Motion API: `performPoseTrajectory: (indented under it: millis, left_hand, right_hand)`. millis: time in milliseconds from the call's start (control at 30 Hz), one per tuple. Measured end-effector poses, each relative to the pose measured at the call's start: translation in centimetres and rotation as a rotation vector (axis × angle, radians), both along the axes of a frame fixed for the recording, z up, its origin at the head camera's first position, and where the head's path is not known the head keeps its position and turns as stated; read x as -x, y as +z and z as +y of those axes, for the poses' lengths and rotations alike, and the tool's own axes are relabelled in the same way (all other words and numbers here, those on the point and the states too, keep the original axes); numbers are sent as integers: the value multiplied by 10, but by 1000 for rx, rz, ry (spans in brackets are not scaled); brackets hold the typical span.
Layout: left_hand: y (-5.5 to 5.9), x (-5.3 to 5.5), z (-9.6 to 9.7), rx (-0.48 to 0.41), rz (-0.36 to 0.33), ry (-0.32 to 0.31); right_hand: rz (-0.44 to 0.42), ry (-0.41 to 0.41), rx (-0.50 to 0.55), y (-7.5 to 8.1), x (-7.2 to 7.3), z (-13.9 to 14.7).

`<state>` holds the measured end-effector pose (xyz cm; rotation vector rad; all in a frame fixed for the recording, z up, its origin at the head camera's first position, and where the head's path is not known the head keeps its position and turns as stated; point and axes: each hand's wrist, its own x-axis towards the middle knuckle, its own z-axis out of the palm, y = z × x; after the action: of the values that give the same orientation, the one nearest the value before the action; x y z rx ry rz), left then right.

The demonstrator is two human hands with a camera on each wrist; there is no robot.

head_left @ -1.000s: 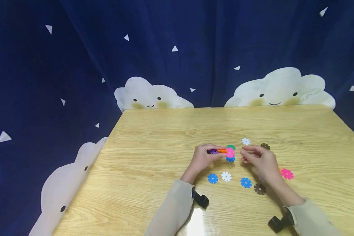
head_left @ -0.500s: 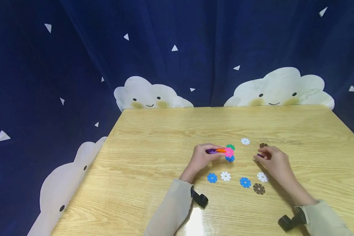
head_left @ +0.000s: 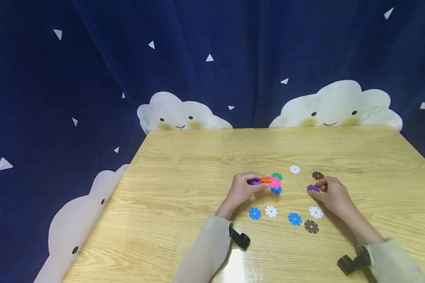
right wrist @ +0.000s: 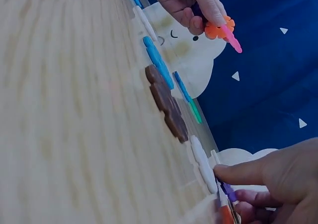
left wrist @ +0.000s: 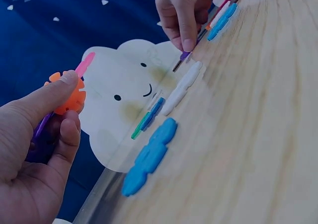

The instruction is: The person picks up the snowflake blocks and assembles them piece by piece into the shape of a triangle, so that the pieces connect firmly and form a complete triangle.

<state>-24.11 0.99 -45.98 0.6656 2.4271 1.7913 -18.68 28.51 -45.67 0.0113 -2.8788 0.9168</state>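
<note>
My left hand [head_left: 243, 188] grips a joined chain of notched plastic discs, held above the table. A purple disc [left wrist: 43, 139] lies partly hidden in the palm, an orange disc [left wrist: 69, 99] comes after it, and a pink disc [head_left: 275, 182] stands at the free end. To the right, my right hand [head_left: 334, 196] pinches a single purple disc [head_left: 313, 188] between thumb and fingers, low over the table; I cannot tell whether it touches the wood. Behind that hand lies a brown disc [head_left: 317, 175]. Green [head_left: 277, 176] and blue [head_left: 276, 190] discs lie beyond the chain.
Nearer on the wooden table [head_left: 184, 169] are a blue disc [head_left: 255, 213], a white disc [head_left: 271, 211], another blue disc [head_left: 294, 219], another brown disc [head_left: 311, 226] and a white disc [head_left: 316, 212]. One more white disc [head_left: 295, 169] lies farther back. A blue curtain [head_left: 212, 78] hangs behind.
My right hand has moved right, away from the chain, and now holds a loose purple disc. It covers the pink and orange discs seen earlier at right. The left hand has stayed put.
</note>
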Motion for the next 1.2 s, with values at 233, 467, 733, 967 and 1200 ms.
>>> performPoseTrajectory:
  millis: [233, 467, 733, 967, 1200]
  left_hand:
    - [0, -1, -1, 15, -6, 7]
    - [-2, -1, -1, -1, -32, 25]
    - [2, -3, 0, -39, -84, 18]
    - [-2, 0, 0, -49, -83, 2]
    - [-1, -1, 1, -47, -92, 8]
  right_hand:
    - [149, -4, 39, -1, -3, -5]
    - [200, 33, 163, 3, -5, -15]
    - [363, 86, 267, 2, -5, -31]
    - [418, 175, 372, 4, -6, -45]
    - [502, 259, 384, 4, -3, -51]
